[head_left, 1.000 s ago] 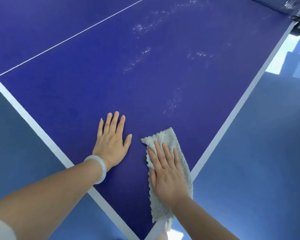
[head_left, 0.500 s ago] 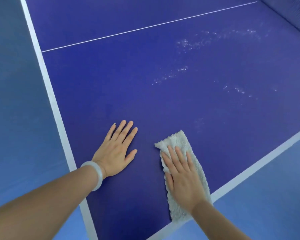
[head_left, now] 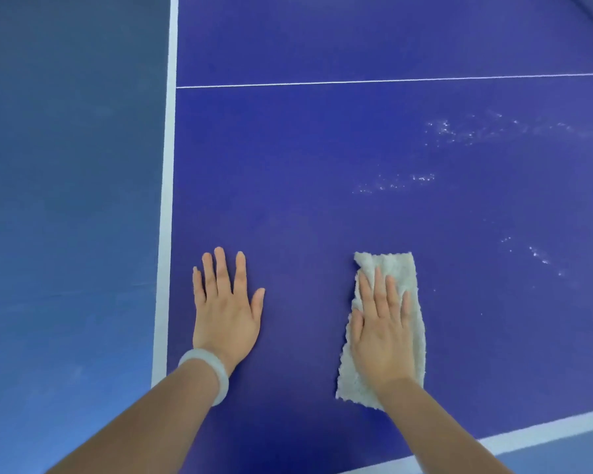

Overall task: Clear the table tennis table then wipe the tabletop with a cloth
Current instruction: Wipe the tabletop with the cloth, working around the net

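The blue table tennis table (head_left: 322, 165) fills most of the view, seen from its near left corner. A pale fluffy cloth (head_left: 396, 268) lies folded on the tabletop near the front edge. My right hand (head_left: 382, 333) lies flat on the cloth with straight fingers, pressing it down. My left hand (head_left: 225, 309), with a white bangle at the wrist, rests flat on the bare tabletop to the left of the cloth, fingers spread. Whitish dusty smears (head_left: 397, 183) mark the surface beyond and right of the cloth.
White edge lines (head_left: 166, 200) run along the table's left side and its near edge at lower right. A thin white centre line (head_left: 391, 81) crosses the top. Darker blue floor (head_left: 65, 200) lies beyond the left edge.
The view has swung left, so the table's left edge now runs straight up. Both hands stay flat on the table; the cloth under my right hand sits straighter and further from the near edge.
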